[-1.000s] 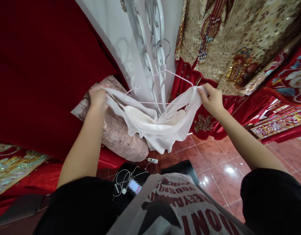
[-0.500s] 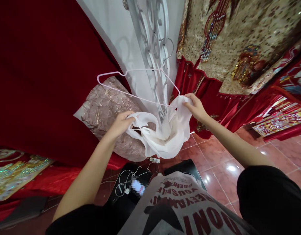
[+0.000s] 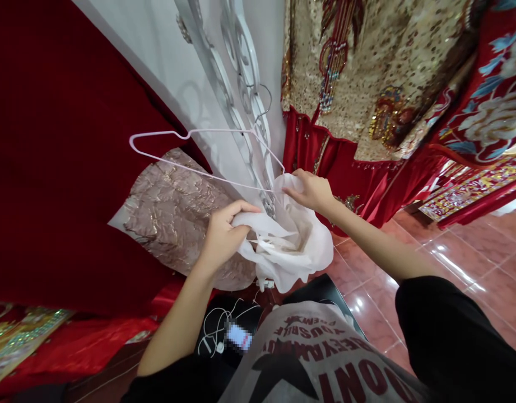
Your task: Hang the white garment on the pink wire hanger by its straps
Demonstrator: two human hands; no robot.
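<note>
A white sheer garment hangs bunched from one end of a pale pink hanger, its opening facing up toward me. My left hand pinches the garment's near-left edge between thumb and fingers. At the hanger's right end, my right hand grips the cloth close to the hanger's corner. The hanger's other end sticks out bare to the left. Its metal hook is up by a white scrollwork rack. Folds hide most of the garment's shape.
A pinkish textured fabric lies behind my left hand, beside a large red cloth. A gold sequinned garment hangs at the right. Below are a phone and white cables on a dark surface, above red floor tiles.
My left hand has come closer to my right, drawing the left edge of the garment inward. The view has shifted, so the hanger appears farther left.
</note>
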